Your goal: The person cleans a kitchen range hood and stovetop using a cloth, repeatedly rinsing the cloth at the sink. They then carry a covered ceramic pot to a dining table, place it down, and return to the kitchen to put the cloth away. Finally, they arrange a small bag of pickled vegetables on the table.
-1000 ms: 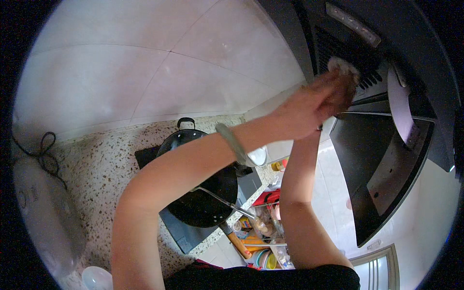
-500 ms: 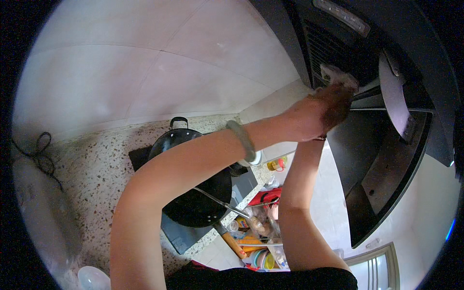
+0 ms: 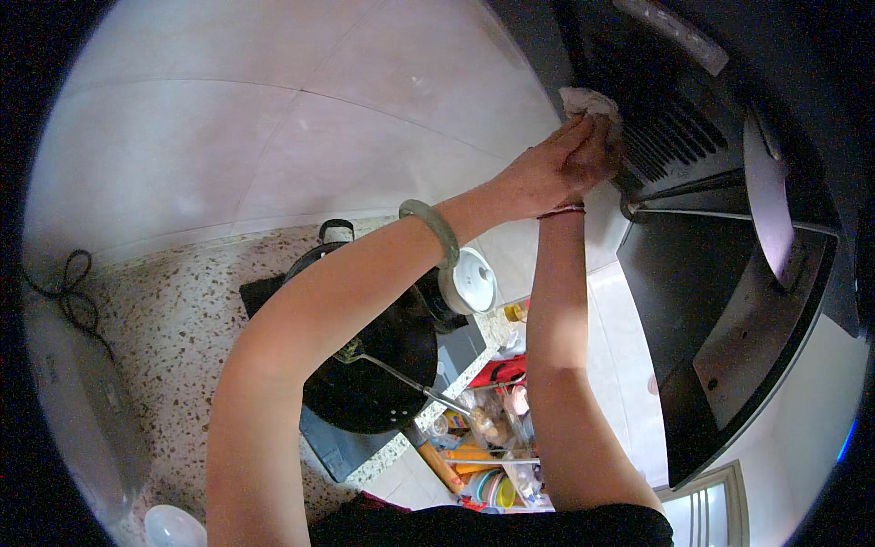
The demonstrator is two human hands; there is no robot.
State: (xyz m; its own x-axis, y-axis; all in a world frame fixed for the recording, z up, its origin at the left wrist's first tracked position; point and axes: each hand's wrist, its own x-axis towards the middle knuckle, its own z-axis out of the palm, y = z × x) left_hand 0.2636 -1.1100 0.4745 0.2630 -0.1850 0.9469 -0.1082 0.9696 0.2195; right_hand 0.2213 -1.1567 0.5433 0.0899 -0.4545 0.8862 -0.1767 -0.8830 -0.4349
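Both arms are raised to the cooker hood at the upper right. My left hand, on the arm with the pale green bangle, meets my right hand, whose wrist carries a thin dark band. Together they are closed around a crumpled pale cloth, which touches the hood's dark underside at its left edge, beside the slotted grille. The hands overlap, so some fingers are hidden. A hinged dark panel hangs down from the hood, to the right of my hands.
Below my left arm, a black wok sits on the stove with a long-handled ladle in it. A white lidded pot stands behind. Farther down is a rack of bowls and bags. A black cord lies at the left.
Both hands and the cloth have moved left and up along the hood's underside, toward its left edge. The grille and the white pot are now more exposed.
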